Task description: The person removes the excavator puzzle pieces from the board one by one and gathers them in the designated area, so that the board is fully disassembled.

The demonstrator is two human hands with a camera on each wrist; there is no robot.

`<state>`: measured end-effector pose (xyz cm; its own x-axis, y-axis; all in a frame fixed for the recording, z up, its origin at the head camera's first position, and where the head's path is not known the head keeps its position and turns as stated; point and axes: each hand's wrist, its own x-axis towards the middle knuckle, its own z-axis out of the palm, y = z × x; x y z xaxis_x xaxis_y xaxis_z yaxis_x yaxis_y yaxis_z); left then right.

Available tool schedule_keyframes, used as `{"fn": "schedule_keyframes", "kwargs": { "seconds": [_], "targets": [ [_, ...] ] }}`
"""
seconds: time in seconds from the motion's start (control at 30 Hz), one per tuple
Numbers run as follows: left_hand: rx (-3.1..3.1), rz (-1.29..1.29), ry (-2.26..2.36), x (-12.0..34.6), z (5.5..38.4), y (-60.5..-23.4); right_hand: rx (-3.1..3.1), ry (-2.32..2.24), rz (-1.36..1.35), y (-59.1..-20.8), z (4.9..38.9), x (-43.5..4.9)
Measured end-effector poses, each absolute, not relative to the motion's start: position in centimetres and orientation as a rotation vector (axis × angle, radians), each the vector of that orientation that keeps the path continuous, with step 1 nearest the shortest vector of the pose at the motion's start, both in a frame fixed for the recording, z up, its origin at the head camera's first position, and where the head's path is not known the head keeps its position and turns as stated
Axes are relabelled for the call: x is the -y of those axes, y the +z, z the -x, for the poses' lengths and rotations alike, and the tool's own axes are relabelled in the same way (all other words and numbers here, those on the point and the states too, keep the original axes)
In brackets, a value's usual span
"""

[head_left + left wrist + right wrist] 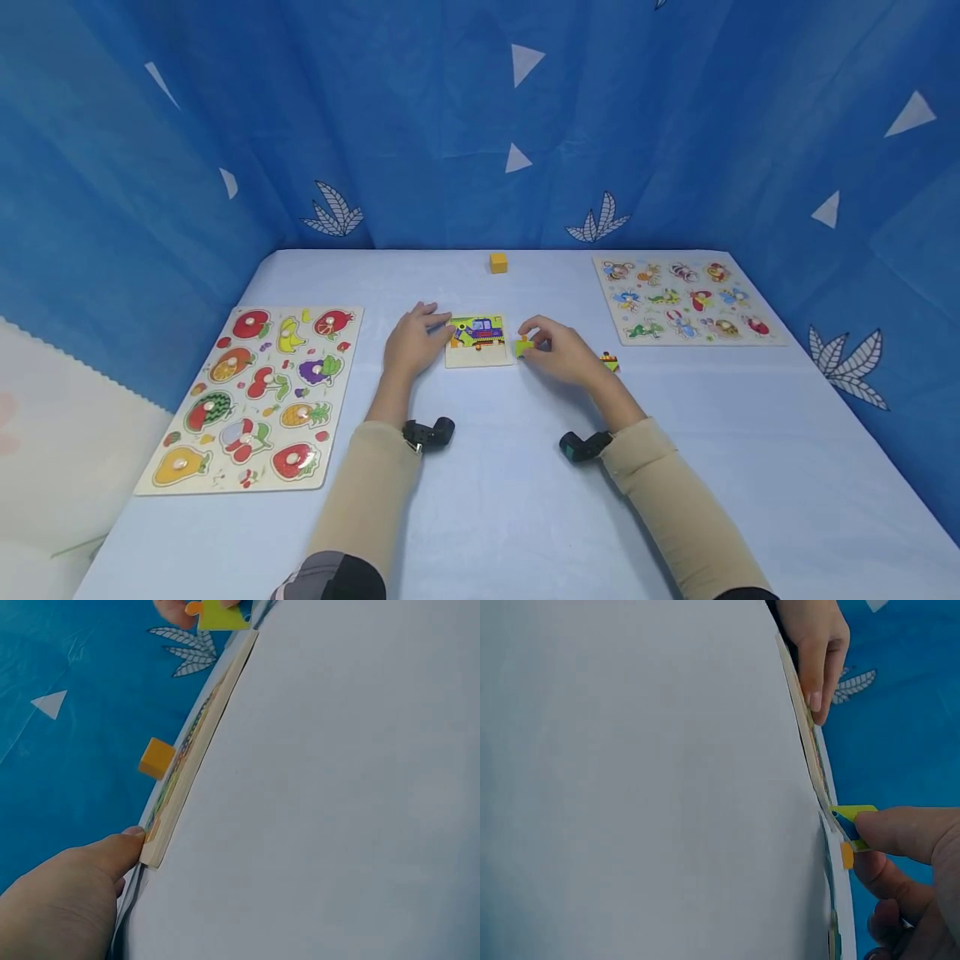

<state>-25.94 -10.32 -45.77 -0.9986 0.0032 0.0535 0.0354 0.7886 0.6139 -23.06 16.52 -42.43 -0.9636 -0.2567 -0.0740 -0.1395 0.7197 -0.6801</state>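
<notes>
A small wooden jigsaw board point(477, 359) with a picture of a purple vehicle lies at the middle of the table, a bare strip along its near side. My left hand point(412, 340) rests at its left edge, the thumb point(124, 851) touching the corner and the fingers extended. Just off the board's right edge, my right hand point(562, 357) pinches a green jigsaw piece point(522, 348) between thumb and finger. In the left wrist view that piece shows an orange knob. Another jigsaw piece point(610, 362), green with a dark and orange top, lies partly hidden behind the right wrist.
A fruit puzzle board point(335, 400) lies at the left, and an insect puzzle board point(637, 333) at the back right. Behind the small board sits a yellow block point(498, 263). A blue curtain point(450, 108) hangs along the table's back and sides.
</notes>
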Motion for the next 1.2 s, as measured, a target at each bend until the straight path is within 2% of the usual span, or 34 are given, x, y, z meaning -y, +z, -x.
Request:
{"fn": "schedule_keyframes", "kwargs": {
  "seconds": [0.27,0.73,1.2],
  "targets": [
    [2.924,0.038,-0.994,10.3,26.0,-45.9,-2.782,-0.992,0.324,-42.3,23.0,-18.4],
    [2.916,0.058,-0.99,10.2,25.9,-45.8,-3.015,-0.568,0.433,-41.9,23.0,-18.0],
    [2.897,0.144,-0.942,9.7,25.3,-45.4,-3.051,-0.4,0.516,-41.7,23.1,-18.0]
  ]
}}
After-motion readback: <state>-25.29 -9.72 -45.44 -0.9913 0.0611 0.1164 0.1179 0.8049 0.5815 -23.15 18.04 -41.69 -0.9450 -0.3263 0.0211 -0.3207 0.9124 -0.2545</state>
